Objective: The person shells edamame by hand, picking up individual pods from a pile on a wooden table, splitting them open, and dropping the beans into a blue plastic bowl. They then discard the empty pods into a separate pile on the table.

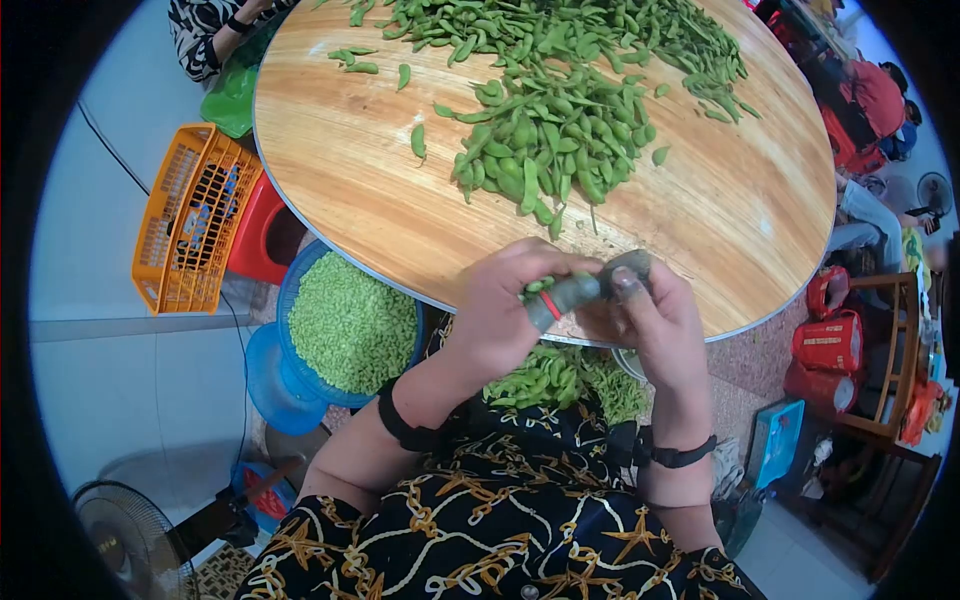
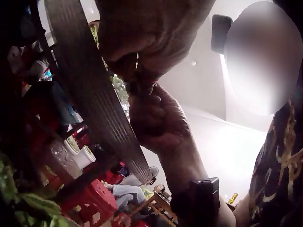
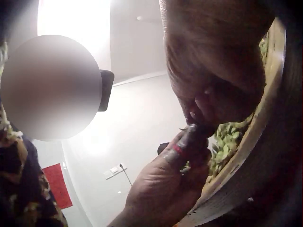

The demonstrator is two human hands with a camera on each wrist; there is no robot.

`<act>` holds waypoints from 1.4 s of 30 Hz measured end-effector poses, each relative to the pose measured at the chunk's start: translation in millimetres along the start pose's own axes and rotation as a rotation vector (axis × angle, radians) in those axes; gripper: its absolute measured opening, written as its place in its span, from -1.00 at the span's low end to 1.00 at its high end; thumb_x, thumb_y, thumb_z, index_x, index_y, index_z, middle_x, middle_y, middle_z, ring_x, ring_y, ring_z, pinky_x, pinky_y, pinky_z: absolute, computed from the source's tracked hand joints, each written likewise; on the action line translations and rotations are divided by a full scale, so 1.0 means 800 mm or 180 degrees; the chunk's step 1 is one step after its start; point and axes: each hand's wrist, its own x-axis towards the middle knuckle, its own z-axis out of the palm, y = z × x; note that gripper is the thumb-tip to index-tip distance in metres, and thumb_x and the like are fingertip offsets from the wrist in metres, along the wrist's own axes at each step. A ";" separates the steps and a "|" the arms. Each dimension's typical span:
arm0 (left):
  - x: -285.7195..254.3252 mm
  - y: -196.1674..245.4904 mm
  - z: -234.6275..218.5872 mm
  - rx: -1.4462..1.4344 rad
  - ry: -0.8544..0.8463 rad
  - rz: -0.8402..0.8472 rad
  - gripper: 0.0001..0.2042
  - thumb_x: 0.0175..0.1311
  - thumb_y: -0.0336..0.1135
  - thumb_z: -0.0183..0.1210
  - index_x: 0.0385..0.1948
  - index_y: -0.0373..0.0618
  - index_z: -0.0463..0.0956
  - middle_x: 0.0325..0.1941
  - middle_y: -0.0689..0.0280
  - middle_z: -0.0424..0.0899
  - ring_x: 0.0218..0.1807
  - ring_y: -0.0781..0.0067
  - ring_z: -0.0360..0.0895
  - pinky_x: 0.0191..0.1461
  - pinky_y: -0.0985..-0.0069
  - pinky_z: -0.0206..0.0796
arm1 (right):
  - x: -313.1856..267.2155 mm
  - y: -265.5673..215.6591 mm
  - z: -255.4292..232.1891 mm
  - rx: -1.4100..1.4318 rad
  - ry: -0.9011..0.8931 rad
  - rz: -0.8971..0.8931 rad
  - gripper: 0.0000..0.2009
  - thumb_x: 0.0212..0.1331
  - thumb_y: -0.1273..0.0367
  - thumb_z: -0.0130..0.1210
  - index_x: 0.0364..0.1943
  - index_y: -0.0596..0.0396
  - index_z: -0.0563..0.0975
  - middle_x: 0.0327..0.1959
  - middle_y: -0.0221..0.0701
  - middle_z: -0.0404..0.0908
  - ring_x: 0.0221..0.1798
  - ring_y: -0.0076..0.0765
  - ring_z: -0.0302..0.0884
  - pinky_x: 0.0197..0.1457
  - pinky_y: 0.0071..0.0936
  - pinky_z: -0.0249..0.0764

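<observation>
Over the near edge of the round wooden table (image 1: pixel 400 245), both hands meet at their fingertips. My left hand (image 1: pixel 497 312) has curled fingers round green edamame pods (image 1: pixel 533 289), which show in a small patch beside its thumb. A dark cover with a red band (image 1: pixel 553 305) wraps that thumb. My right hand (image 1: pixel 662 318) has its thumb, also dark-covered, bent against the forefinger, pinching at a pod mostly hidden by the fingers. In the right wrist view, a green tip (image 3: pixel 183 128) pokes out where the hands meet. A heap of edamame pods (image 1: pixel 550 140) lies ahead of them.
A blue basket (image 1: pixel 290 300) of shelled beans (image 1: pixel 352 322) stands left below the table. More pods (image 1: pixel 535 380) sit beneath the table edge, at my lap. An orange crate (image 1: pixel 180 225), a red stool (image 1: pixel 258 235) and a fan (image 1: pixel 125 540) stand at left.
</observation>
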 end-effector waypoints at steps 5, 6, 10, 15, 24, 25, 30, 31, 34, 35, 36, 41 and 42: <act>-0.002 -0.010 0.010 -0.1461 0.0240 -0.0477 -0.90 0.09 -0.45 0.16 -0.38 -0.24 0.55 -0.33 0.28 0.58 -0.29 0.56 0.47 -0.16 0.58 0.28 | -0.013 -0.005 0.009 0.0721 -0.0230 0.0231 -0.75 0.34 0.27 -0.22 -0.24 0.15 0.44 -0.63 -0.64 0.29 -0.60 -0.73 0.11 -0.52 -0.73 0.10; -0.003 -0.010 0.010 -0.1567 0.0230 -0.0589 -0.91 0.09 -0.43 0.16 -0.41 -0.24 0.53 -0.30 0.29 0.60 -0.27 0.57 0.46 -0.14 0.59 0.26 | -0.015 -0.008 0.011 0.0729 -0.0226 0.0230 -0.75 0.34 0.27 -0.22 -0.24 0.15 0.44 -0.63 -0.64 0.29 -0.60 -0.73 0.11 -0.52 -0.73 0.10; -0.005 -0.018 0.009 -0.1246 0.0241 -0.0455 -0.90 0.10 -0.43 0.16 -0.41 -0.25 0.52 -0.33 0.29 0.59 -0.26 0.59 0.45 -0.15 0.59 0.26 | -0.017 0.000 0.005 0.0920 -0.0330 0.0410 -0.73 0.35 0.29 -0.24 -0.33 0.18 0.43 -0.65 -0.59 0.29 -0.61 -0.71 0.13 -0.52 -0.71 0.09; -0.007 -0.023 0.009 -0.1094 0.0285 -0.0644 -0.91 0.10 -0.43 0.17 -0.43 -0.26 0.51 -0.41 0.33 0.54 -0.35 0.62 0.46 -0.26 0.65 0.28 | -0.017 0.003 0.000 0.1069 -0.0618 0.0496 -0.72 0.34 0.30 -0.24 -0.39 0.20 0.42 -0.66 -0.57 0.30 -0.63 -0.71 0.13 -0.54 -0.72 0.08; -0.005 -0.011 0.001 -0.1620 -0.0623 -0.0585 -0.90 0.12 -0.40 0.17 -0.43 -0.24 0.52 -0.40 0.36 0.53 -0.33 0.61 0.47 -0.29 0.65 0.28 | -0.022 0.005 0.011 0.1245 -0.0413 0.0569 -0.83 0.31 0.39 -0.18 -0.34 0.16 0.43 -0.65 -0.58 0.32 -0.66 -0.74 0.10 -0.59 -0.74 0.05; -0.004 -0.012 0.000 -0.1624 -0.0616 -0.0583 -0.90 0.12 -0.40 0.17 -0.43 -0.24 0.52 -0.40 0.36 0.53 -0.33 0.61 0.47 -0.29 0.65 0.28 | -0.023 0.001 0.013 0.1377 -0.0362 0.0712 -0.84 0.31 0.40 -0.16 -0.33 0.15 0.43 -0.64 -0.58 0.32 -0.66 -0.74 0.11 -0.59 -0.75 0.05; -0.001 0.002 0.014 -0.0856 -0.0147 -0.0305 -0.87 0.11 -0.35 0.20 -0.45 -0.19 0.47 -0.48 0.44 0.48 -0.45 0.70 0.38 -0.38 0.69 0.22 | -0.020 0.012 0.013 0.0731 -0.0313 0.0190 -0.86 0.29 0.40 -0.12 -0.33 0.14 0.45 -0.64 -0.58 0.36 -0.64 -0.76 0.14 -0.59 -0.77 0.06; -0.001 0.007 0.013 -0.0864 -0.0137 -0.0299 -0.87 0.11 -0.35 0.20 -0.45 -0.19 0.47 -0.48 0.44 0.48 -0.45 0.70 0.38 -0.38 0.69 0.22 | -0.019 0.013 0.016 0.0108 -0.0017 -0.0075 -0.87 0.28 0.40 -0.11 -0.34 0.14 0.45 -0.64 -0.58 0.38 -0.64 -0.77 0.15 -0.59 -0.78 0.06; -0.002 0.014 0.008 -0.0857 -0.0070 -0.0744 -0.83 0.08 -0.34 0.22 -0.39 -0.20 0.45 -0.47 0.40 0.49 -0.37 0.64 0.45 -0.30 0.60 0.30 | -0.016 0.008 0.020 -0.0158 0.0349 -0.0070 -0.87 0.26 0.40 -0.08 -0.37 0.14 0.46 -0.64 -0.59 0.40 -0.63 -0.78 0.17 -0.59 -0.78 0.07; -0.001 0.013 0.006 -0.0451 -0.0039 -0.0626 -0.82 0.07 -0.35 0.22 -0.37 -0.22 0.45 -0.45 0.35 0.51 -0.33 0.60 0.47 -0.25 0.57 0.33 | -0.015 0.007 0.020 0.0219 0.0432 0.0209 -0.87 0.25 0.40 -0.07 -0.39 0.14 0.46 -0.65 -0.59 0.40 -0.63 -0.78 0.17 -0.59 -0.78 0.07; -0.002 0.013 0.004 -0.0044 -0.0008 -0.0512 -0.80 0.06 -0.37 0.23 -0.35 -0.24 0.46 -0.43 0.31 0.53 -0.30 0.56 0.50 -0.21 0.53 0.36 | -0.014 0.009 0.019 0.0207 0.0426 0.0212 -0.87 0.25 0.40 -0.07 -0.39 0.14 0.46 -0.65 -0.59 0.40 -0.63 -0.78 0.17 -0.59 -0.78 0.07; -0.006 0.004 -0.002 -0.0272 -0.0003 -0.0517 -0.80 0.05 -0.47 0.18 -0.27 -0.27 0.48 -0.34 0.28 0.57 -0.24 0.57 0.50 -0.14 0.57 0.34 | -0.010 0.013 0.014 0.0246 0.0133 0.0333 -0.87 0.24 0.38 -0.05 -0.40 0.12 0.47 -0.66 -0.60 0.40 -0.64 -0.78 0.17 -0.60 -0.77 0.08; -0.006 0.007 -0.003 -0.0290 -0.0057 -0.0563 -0.80 0.04 -0.53 0.14 -0.25 -0.27 0.49 -0.29 0.32 0.60 -0.20 0.64 0.47 -0.08 0.62 0.32 | -0.010 0.013 0.013 0.0232 0.0130 0.0335 -0.87 0.24 0.38 -0.05 -0.40 0.12 0.47 -0.66 -0.60 0.40 -0.64 -0.78 0.17 -0.60 -0.77 0.08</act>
